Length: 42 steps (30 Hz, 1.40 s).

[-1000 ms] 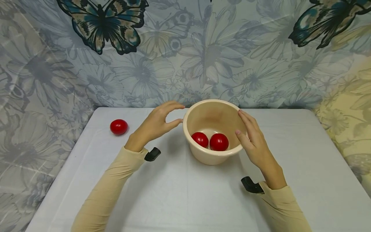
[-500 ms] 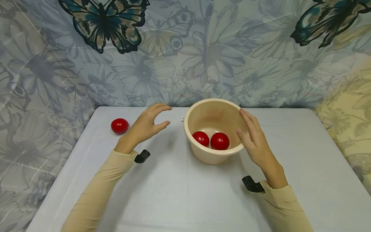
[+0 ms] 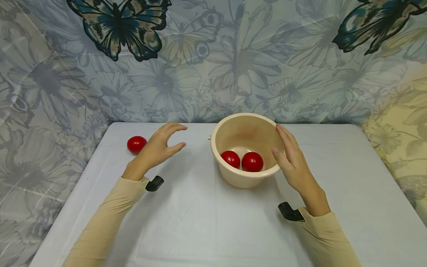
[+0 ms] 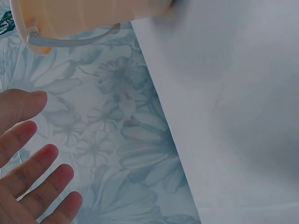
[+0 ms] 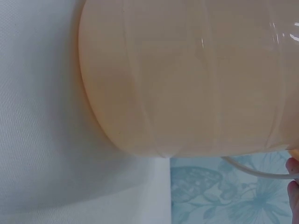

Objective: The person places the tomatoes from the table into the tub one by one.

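Note:
A cream plastic bucket (image 3: 241,181) with a wire handle (image 4: 70,43) stands at the back middle of the table, two glossy red balls (image 3: 252,161) lying inside it. My right hand (image 3: 295,167) holds its right rim, thumb over the inner side and fingers at the edge; in the right wrist view the bucket wall (image 5: 187,79) hides most of that hand. Left of the bucket, my left hand (image 3: 156,150) hovers with nothing in it, fingers spread and thumb apart. Just behind its knuckles lies a third red ball (image 3: 136,145) on the cloth.
A white cloth (image 3: 213,226) covers the table. Behind it hangs a fabric backdrop (image 3: 186,92) with flowers and butterflies, close to the bucket's far side. Each sleeve bears a black wrist mount (image 3: 155,183).
From beside the bucket's left rim, my left hand has drawn away leftward, towards the lone red ball. The right hand and the bucket stay in place.

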Each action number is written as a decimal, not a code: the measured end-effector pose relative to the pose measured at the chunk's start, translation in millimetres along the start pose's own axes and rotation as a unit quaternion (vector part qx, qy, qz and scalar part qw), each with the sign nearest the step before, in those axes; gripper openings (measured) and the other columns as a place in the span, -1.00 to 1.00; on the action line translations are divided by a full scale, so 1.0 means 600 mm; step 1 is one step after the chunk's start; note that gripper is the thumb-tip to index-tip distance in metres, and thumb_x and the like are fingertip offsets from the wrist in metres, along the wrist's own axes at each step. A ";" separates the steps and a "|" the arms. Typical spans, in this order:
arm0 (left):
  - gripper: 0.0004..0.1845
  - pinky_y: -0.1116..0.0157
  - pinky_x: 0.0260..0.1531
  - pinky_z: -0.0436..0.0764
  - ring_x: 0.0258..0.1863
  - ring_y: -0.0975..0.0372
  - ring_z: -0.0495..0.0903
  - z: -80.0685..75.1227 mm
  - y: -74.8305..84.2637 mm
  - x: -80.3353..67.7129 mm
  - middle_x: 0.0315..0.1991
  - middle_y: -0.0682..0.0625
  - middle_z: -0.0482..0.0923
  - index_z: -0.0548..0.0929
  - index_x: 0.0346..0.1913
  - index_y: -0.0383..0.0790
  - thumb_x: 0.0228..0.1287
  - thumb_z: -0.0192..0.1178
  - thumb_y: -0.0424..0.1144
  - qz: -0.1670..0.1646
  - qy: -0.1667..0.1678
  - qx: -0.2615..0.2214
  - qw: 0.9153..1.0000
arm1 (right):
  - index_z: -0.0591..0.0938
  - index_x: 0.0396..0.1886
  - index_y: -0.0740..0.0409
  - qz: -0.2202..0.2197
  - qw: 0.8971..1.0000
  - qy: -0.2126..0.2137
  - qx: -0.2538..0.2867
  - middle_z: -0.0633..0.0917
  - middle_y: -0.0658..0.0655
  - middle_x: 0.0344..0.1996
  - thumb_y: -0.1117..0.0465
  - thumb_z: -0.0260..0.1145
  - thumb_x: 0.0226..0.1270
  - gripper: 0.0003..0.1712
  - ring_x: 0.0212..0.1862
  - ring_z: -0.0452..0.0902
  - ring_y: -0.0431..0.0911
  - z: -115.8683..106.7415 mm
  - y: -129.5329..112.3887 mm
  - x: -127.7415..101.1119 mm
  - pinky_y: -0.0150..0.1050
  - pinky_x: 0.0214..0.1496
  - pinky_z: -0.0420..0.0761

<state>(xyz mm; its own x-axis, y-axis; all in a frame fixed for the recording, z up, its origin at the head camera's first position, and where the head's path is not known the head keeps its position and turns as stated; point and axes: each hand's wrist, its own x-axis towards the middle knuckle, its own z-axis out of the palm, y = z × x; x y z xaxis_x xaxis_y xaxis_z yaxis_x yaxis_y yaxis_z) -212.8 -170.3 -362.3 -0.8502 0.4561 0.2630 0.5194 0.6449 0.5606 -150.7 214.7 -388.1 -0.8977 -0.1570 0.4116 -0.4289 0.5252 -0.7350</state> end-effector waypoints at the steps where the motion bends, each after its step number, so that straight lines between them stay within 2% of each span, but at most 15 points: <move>1: -0.49 -0.02 0.37 0.40 0.34 0.02 0.40 -0.001 -0.002 -0.002 0.28 -0.11 0.47 0.51 0.28 -0.23 0.28 0.33 -0.29 -0.003 -0.001 -0.001 1.000 | 0.14 0.57 0.12 0.001 1.000 0.000 0.000 0.16 0.17 0.55 0.24 0.05 0.46 -0.29 0.56 0.04 0.11 0.000 0.000 0.000 0.27 0.55 0.06; 11: -0.47 -0.09 0.38 0.36 0.37 -0.02 0.36 -0.017 -0.024 -0.018 0.31 -0.13 0.44 0.49 0.30 -0.23 0.28 0.33 -0.28 -0.033 0.000 0.000 0.999 | 0.15 0.56 0.16 -0.001 1.000 -0.002 -0.004 0.15 0.14 0.56 0.23 0.04 0.47 -0.31 0.57 0.01 0.11 -0.001 0.001 -0.001 0.29 0.54 0.04; 21: -0.45 -0.10 0.30 0.42 0.38 -0.06 0.35 -0.028 -0.069 -0.036 0.33 -0.18 0.42 0.46 0.33 -0.26 0.29 0.31 -0.31 -0.077 0.006 0.006 0.997 | 0.14 0.56 0.18 -0.001 1.000 -0.004 -0.001 0.15 0.21 0.54 0.24 0.04 0.47 -0.30 0.56 0.02 0.13 -0.003 0.002 -0.001 0.31 0.53 0.05; 23: -0.45 -0.02 0.14 0.53 0.25 -0.04 0.45 -0.031 -0.076 -0.038 0.33 -0.19 0.42 0.47 0.33 -0.26 0.29 0.31 -0.30 -0.080 0.009 0.012 0.997 | 0.13 0.56 0.18 -0.001 1.000 -0.005 -0.002 0.15 0.20 0.55 0.24 0.03 0.47 -0.30 0.56 0.02 0.13 -0.003 0.002 -0.001 0.29 0.54 0.05; 25: -0.45 0.11 -0.11 0.59 -0.05 0.01 0.57 -0.033 -0.082 -0.040 0.33 -0.18 0.43 0.47 0.32 -0.24 0.29 0.32 -0.29 -0.083 0.013 0.027 0.996 | 0.13 0.57 0.18 -0.001 1.000 -0.004 -0.004 0.15 0.21 0.54 0.24 0.03 0.48 -0.30 0.56 0.02 0.13 -0.003 0.004 0.000 0.29 0.53 0.05; 26: -0.45 0.19 -0.23 0.56 -0.20 0.04 0.56 -0.034 -0.086 -0.042 0.33 -0.18 0.43 0.48 0.32 -0.24 0.28 0.32 -0.29 -0.085 0.015 0.033 0.996 | 0.12 0.57 0.17 -0.001 1.000 -0.004 -0.004 0.15 0.20 0.54 0.24 0.02 0.48 -0.30 0.56 0.03 0.13 -0.002 0.004 0.000 0.24 0.55 0.06; 27: -0.45 0.22 -0.28 0.52 -0.33 0.08 0.51 -0.035 -0.089 -0.042 0.32 -0.18 0.44 0.49 0.31 -0.24 0.27 0.33 -0.29 -0.086 0.018 0.039 0.995 | 0.13 0.57 0.17 0.000 1.000 -0.004 -0.004 0.15 0.20 0.54 0.23 0.03 0.48 -0.30 0.55 0.04 0.13 -0.003 0.003 0.000 0.19 0.55 0.06; 28: -0.46 0.19 -0.26 0.54 -0.34 0.06 0.51 -0.037 -0.092 -0.044 0.32 -0.20 0.44 0.49 0.31 -0.25 0.28 0.33 -0.29 -0.088 0.018 0.041 0.995 | 0.13 0.57 0.17 0.000 1.000 -0.004 -0.004 0.16 0.20 0.54 0.24 0.03 0.48 -0.30 0.55 0.04 0.13 -0.002 0.003 0.000 0.18 0.55 0.07; 29: -0.46 0.16 -0.19 0.58 -0.32 0.03 0.53 -0.038 -0.096 -0.045 0.32 -0.20 0.44 0.49 0.31 -0.25 0.27 0.33 -0.29 -0.092 0.020 0.041 0.995 | 0.13 0.57 0.16 0.000 1.000 -0.004 -0.004 0.16 0.21 0.54 0.24 0.04 0.48 -0.30 0.55 0.05 0.13 -0.002 0.002 0.000 0.14 0.56 0.07; 31: -0.45 0.05 0.03 0.58 -0.11 -0.05 0.58 -0.041 -0.105 -0.047 0.32 -0.23 0.43 0.48 0.31 -0.27 0.27 0.33 -0.30 -0.098 0.019 0.037 0.994 | 0.13 0.57 0.16 0.000 1.000 -0.003 -0.004 0.17 0.21 0.54 0.25 0.05 0.47 -0.30 0.54 0.06 0.12 -0.002 0.001 0.000 0.08 0.55 0.08; 32: -0.45 -0.02 0.16 0.53 0.04 -0.09 0.55 -0.042 -0.109 -0.049 0.32 -0.25 0.42 0.48 0.31 -0.28 0.27 0.33 -0.30 -0.101 0.018 0.032 0.994 | 0.14 0.57 0.15 0.001 1.000 -0.003 -0.004 0.17 0.20 0.54 0.25 0.05 0.47 -0.29 0.54 0.06 0.12 -0.002 0.001 0.000 0.04 0.55 0.08; 34: -0.45 -0.16 0.32 0.37 0.31 -0.14 0.39 -0.045 -0.119 -0.052 0.33 -0.26 0.40 0.47 0.31 -0.29 0.28 0.33 -0.30 -0.112 0.014 0.026 0.993 | 0.14 0.56 0.16 -0.001 1.000 -0.002 -0.003 0.17 0.20 0.53 0.26 0.06 0.46 -0.29 0.55 0.06 0.11 -0.002 0.001 0.001 0.10 0.55 0.07; 38: -0.44 -0.17 0.33 0.36 0.33 -0.15 0.37 -0.049 -0.133 -0.059 0.34 -0.26 0.39 0.46 0.32 -0.27 0.28 0.32 -0.29 -0.131 0.010 0.026 0.991 | 0.14 0.57 0.15 0.003 1.000 -0.004 -0.002 0.17 0.19 0.54 0.26 0.06 0.46 -0.29 0.55 0.06 0.12 -0.003 -0.001 0.001 0.21 0.55 0.07; 42: -0.43 -0.17 0.25 0.45 0.27 -0.17 0.39 -0.053 -0.142 -0.064 0.34 -0.29 0.37 0.45 0.32 -0.27 0.27 0.33 -0.29 -0.139 0.010 0.031 0.990 | 0.14 0.57 0.14 0.004 1.000 -0.004 0.000 0.17 0.19 0.53 0.27 0.07 0.45 -0.28 0.54 0.06 0.13 -0.004 -0.002 0.001 0.25 0.53 0.08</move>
<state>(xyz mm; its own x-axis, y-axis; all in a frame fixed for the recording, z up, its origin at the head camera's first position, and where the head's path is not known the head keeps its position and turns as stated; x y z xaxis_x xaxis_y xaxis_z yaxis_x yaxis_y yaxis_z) -227.2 -262.2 -395.1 -0.9620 0.2445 0.1215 0.2696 0.7805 0.5640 -150.3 215.9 -385.9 -0.9014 -0.1595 0.4024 -0.4225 0.5269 -0.7375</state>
